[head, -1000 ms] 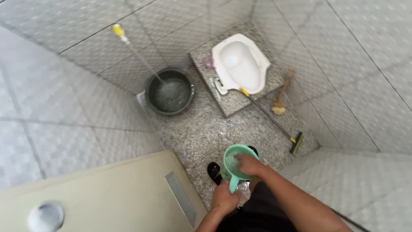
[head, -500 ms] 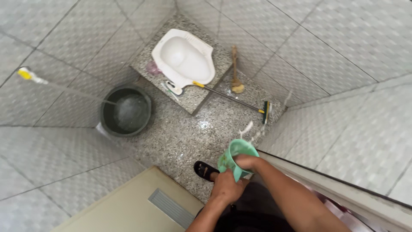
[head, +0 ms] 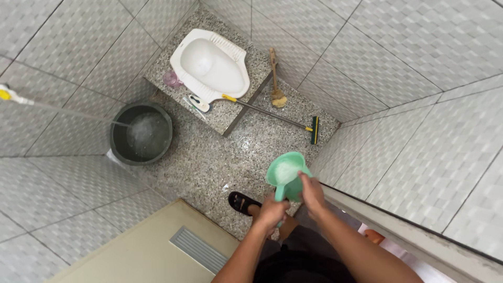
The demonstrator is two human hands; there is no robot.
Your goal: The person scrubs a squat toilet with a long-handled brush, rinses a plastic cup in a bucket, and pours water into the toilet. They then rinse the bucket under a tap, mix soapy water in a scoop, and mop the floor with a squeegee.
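I look down at a small tiled bathroom. My left hand point(head: 270, 211) grips the handle of a green plastic water scoop point(head: 284, 172), which is tipped a little with water inside. My right hand point(head: 312, 192) rests against the scoop's right side near the rim, fingers bent around it. Below my hands stands my foot in a black sandal point(head: 242, 202) on the speckled granite floor point(head: 220, 162).
A white squat toilet point(head: 212, 65) sits on a raised granite step. A dark bucket of water point(head: 140, 133) with a long-handled tool stands at left. A floor squeegee point(head: 277, 116), a wooden brush point(head: 275, 78), a small hand brush point(head: 197, 102) and a beige door point(head: 152, 246) are also here.
The view swung left to right. My right hand came out of the scoop's bowl to its right side, and the scoop tipped, splashing water half a second ago.
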